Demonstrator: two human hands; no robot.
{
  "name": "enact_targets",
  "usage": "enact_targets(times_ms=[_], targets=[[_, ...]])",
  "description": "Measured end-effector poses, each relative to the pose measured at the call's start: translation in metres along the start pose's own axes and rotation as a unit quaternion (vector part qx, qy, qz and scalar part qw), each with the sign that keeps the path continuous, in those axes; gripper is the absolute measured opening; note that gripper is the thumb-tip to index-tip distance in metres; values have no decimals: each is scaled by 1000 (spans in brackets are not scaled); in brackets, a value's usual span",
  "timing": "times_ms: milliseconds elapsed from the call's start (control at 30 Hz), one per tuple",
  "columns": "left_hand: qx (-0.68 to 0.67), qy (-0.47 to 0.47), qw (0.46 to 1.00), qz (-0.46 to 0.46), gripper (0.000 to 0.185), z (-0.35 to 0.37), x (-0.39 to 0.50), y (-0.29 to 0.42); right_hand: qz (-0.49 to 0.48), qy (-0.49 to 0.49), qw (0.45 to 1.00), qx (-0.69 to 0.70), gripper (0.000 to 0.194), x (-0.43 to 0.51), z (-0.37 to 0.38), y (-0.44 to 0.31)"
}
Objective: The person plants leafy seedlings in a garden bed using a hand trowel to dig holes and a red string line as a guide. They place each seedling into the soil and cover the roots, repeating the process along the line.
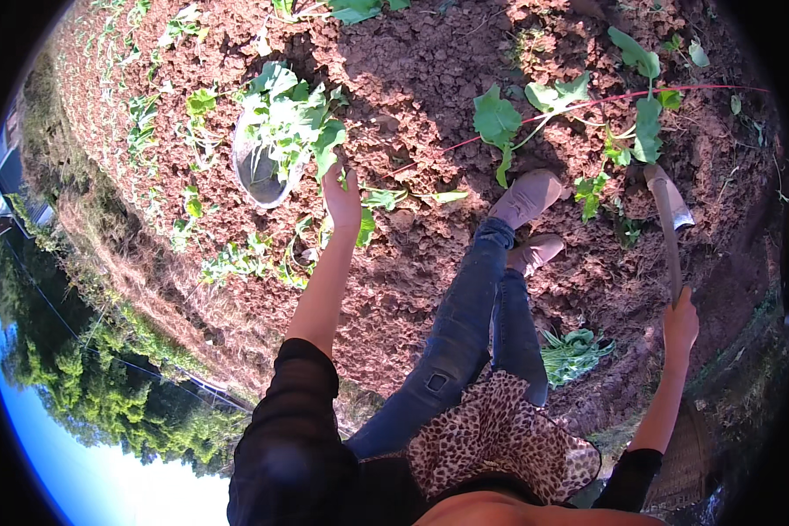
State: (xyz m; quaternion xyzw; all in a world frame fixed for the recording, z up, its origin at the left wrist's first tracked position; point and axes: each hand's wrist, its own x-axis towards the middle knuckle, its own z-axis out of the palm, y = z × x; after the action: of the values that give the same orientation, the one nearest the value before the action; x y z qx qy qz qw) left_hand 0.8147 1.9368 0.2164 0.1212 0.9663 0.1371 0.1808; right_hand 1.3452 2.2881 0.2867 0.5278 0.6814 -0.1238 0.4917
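Note:
My left hand reaches out at the edge of a heap of leafy green seedlings, its fingers touching or just beside the lowest leaves. The seedlings lie in and over the rim of a round basin on the reddish soil. My right hand is closed around the wooden handle of a hoe. The hoe's metal blade rests at the soil to the right of my shoes. Whether the left fingers grip a leaf is hard to tell.
Large-leaved plants stand or lie around a thin red line across the soil. A bunch of greens lies beside my legs. Small plants lie below the basin. A woven basket is at the lower right.

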Motion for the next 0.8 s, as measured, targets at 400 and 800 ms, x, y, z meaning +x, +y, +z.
enact_targets(times_ms=[400,800], targets=[[405,-97,909,-20,21,-26,133,-199,-132,42,988,-67,19,45,-49,3],[88,42,993,68,28,84,54,49,-45,-115,987,107,15,57,-91,-31]])
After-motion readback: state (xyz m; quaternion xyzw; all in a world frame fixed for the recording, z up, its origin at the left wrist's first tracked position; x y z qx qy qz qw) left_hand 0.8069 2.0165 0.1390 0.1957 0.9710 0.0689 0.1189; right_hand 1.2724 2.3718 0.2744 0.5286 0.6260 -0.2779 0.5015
